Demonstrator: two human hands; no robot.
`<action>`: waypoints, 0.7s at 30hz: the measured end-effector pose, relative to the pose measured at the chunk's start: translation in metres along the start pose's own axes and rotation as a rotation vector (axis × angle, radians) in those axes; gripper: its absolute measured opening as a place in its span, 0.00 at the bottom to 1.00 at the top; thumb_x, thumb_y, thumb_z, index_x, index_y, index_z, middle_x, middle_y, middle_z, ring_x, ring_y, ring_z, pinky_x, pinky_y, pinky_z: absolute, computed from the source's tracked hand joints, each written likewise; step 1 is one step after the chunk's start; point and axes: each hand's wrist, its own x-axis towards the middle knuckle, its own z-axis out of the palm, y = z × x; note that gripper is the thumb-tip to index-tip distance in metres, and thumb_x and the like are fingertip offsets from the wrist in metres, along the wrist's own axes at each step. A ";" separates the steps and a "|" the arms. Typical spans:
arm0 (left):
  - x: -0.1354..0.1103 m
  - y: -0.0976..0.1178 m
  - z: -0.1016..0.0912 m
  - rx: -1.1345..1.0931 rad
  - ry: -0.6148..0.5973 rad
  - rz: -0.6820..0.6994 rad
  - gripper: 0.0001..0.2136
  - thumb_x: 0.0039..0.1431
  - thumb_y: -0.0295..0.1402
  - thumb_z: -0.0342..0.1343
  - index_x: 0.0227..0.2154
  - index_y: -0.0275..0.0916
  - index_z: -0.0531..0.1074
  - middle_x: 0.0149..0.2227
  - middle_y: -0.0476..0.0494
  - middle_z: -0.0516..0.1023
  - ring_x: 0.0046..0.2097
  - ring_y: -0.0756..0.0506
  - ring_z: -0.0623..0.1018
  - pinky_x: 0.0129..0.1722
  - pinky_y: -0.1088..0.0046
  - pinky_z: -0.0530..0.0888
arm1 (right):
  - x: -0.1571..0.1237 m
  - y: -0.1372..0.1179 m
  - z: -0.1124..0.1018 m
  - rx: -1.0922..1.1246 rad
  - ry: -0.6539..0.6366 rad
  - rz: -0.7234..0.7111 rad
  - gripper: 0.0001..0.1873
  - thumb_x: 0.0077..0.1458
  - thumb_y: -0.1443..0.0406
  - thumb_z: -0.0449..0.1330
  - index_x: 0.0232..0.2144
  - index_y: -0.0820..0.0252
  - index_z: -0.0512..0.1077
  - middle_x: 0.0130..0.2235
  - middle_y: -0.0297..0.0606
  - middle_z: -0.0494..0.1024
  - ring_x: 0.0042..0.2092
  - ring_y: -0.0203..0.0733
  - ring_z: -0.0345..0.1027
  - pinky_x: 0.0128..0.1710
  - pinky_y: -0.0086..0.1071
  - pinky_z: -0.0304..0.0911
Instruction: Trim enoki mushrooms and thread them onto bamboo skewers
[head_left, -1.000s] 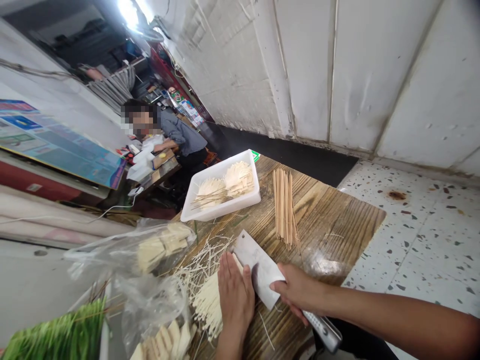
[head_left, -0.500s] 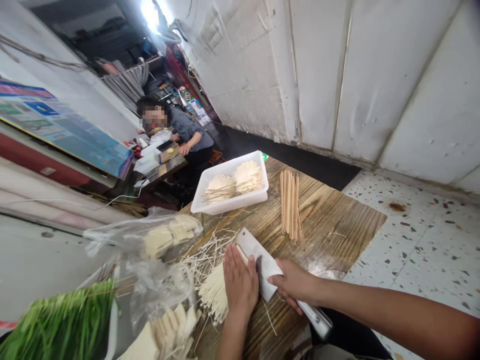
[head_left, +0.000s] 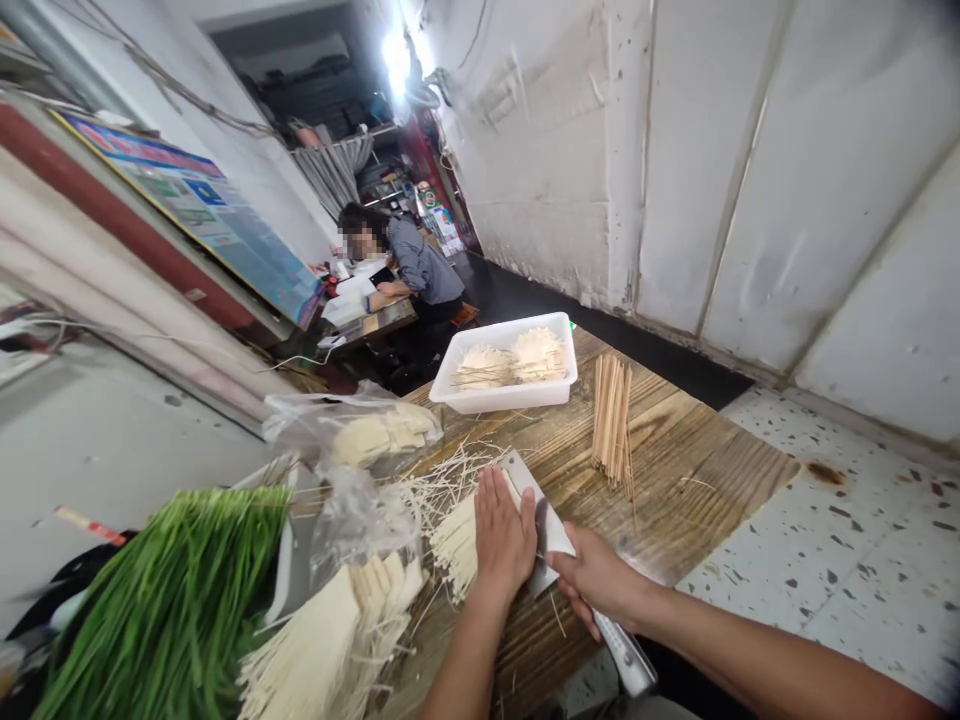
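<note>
My left hand (head_left: pixel 504 530) lies flat with fingers stretched over a bunch of enoki mushrooms (head_left: pixel 456 545) on the wooden table, its thumb beside the blade. The cleaver (head_left: pixel 555 525) is in my right hand (head_left: pixel 600 580), fingers wrapped around the metal handle and blade top. Its blade stands along the bunch's right side, partly behind my left hand; whether it touches the board is hidden. Loose thin enoki strands (head_left: pixel 457 475) are scattered beyond the bunch. Nearer me on the left lies another large clump of enoki (head_left: pixel 319 630) with thick bases.
A white plastic tub (head_left: pixel 502 400) holds skewered pale bunches. Bamboo skewers (head_left: pixel 613 420) lie to its right. On the left are a clear bag (head_left: pixel 300 425) with pale pieces (head_left: pixel 386 430) and long green chives (head_left: pixel 180 590). A person (head_left: pixel 424 265) sits at a table farther back.
The view has swung left, so things appear farther right and more of the chives shows. My left hand stays on the enoki, and the cleaver stays beside it in my right hand.
</note>
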 end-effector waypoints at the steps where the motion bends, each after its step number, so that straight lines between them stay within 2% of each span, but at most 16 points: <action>1: 0.000 0.002 -0.004 -0.010 0.016 0.011 0.31 0.64 0.43 0.32 0.62 0.22 0.44 0.66 0.25 0.43 0.67 0.40 0.40 0.64 0.52 0.46 | -0.001 -0.003 0.003 -0.003 0.008 -0.034 0.06 0.56 0.64 0.49 0.35 0.55 0.53 0.15 0.16 0.57 0.10 0.27 0.47 0.08 0.19 0.49; 7: -0.003 0.027 -0.044 -0.020 0.155 0.094 0.31 0.64 0.43 0.32 0.63 0.22 0.41 0.67 0.26 0.41 0.67 0.42 0.38 0.65 0.55 0.45 | -0.028 -0.027 0.014 -0.058 0.052 -0.200 0.15 0.52 0.55 0.52 0.35 0.55 0.52 0.15 0.16 0.56 0.10 0.28 0.48 0.05 0.20 0.49; 11: -0.012 0.044 -0.083 0.035 0.260 0.166 0.32 0.64 0.44 0.32 0.63 0.22 0.41 0.67 0.28 0.39 0.67 0.41 0.37 0.65 0.55 0.44 | -0.053 -0.044 0.023 -0.092 0.044 -0.265 0.20 0.50 0.50 0.54 0.35 0.54 0.52 0.15 0.16 0.55 0.11 0.27 0.47 0.06 0.20 0.50; 14: -0.022 0.045 -0.114 0.111 0.334 0.170 0.34 0.63 0.47 0.34 0.63 0.22 0.42 0.67 0.28 0.41 0.67 0.40 0.39 0.65 0.56 0.45 | -0.062 -0.054 0.037 -0.090 -0.010 -0.298 0.21 0.50 0.49 0.55 0.35 0.54 0.52 0.17 0.17 0.57 0.11 0.26 0.48 0.07 0.20 0.53; 17: -0.038 0.025 -0.138 0.198 0.373 0.085 0.35 0.63 0.48 0.34 0.63 0.22 0.44 0.67 0.28 0.44 0.67 0.40 0.42 0.64 0.56 0.46 | -0.057 -0.055 0.062 -0.052 -0.142 -0.291 0.21 0.51 0.50 0.56 0.35 0.54 0.52 0.17 0.17 0.58 0.12 0.26 0.49 0.07 0.20 0.53; 21: -0.067 -0.034 -0.150 0.296 0.411 -0.031 0.33 0.63 0.47 0.35 0.62 0.25 0.47 0.66 0.29 0.49 0.67 0.39 0.47 0.64 0.54 0.50 | -0.033 -0.041 0.110 0.008 -0.312 -0.229 0.17 0.53 0.53 0.55 0.36 0.55 0.53 0.18 0.18 0.60 0.11 0.26 0.49 0.07 0.20 0.53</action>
